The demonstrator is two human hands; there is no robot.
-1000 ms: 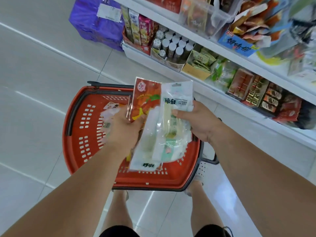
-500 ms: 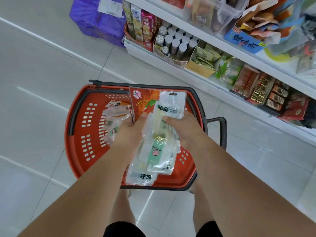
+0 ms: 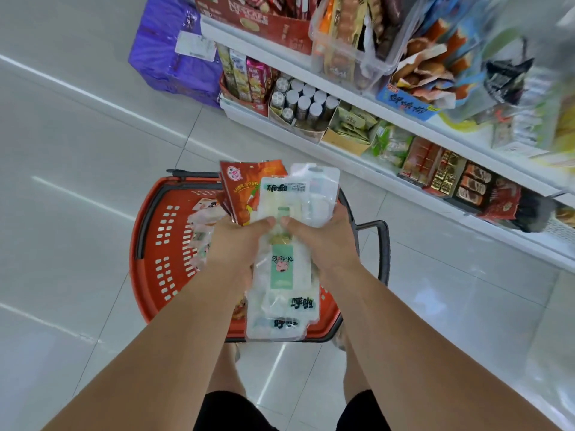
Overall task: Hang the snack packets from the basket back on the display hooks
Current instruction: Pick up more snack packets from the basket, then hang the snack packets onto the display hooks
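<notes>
Both hands hold a stack of snack packets over the red basket [image 3: 155, 244] on the floor. My left hand [image 3: 236, 241] grips the stack's left side, where an orange-red packet [image 3: 242, 188] sticks up. My right hand [image 3: 323, 241] grips the right side, thumb on top of the clear white packets [image 3: 286, 275] with a green label. The two thumbs almost meet in the middle. More clear packets [image 3: 202, 219] lie in the basket to the left of my hands.
White store shelves [image 3: 404, 126] run along the right, stocked with bottles [image 3: 301, 101], boxes and bagged snacks. A purple bag [image 3: 168, 54] sits on the tiled floor at the shelf's end. The basket's black handle [image 3: 381, 244] sticks out on the right.
The hands have drawn together on the stack until the thumbs nearly touch, and the view has tilted upward, showing more of the shelves.
</notes>
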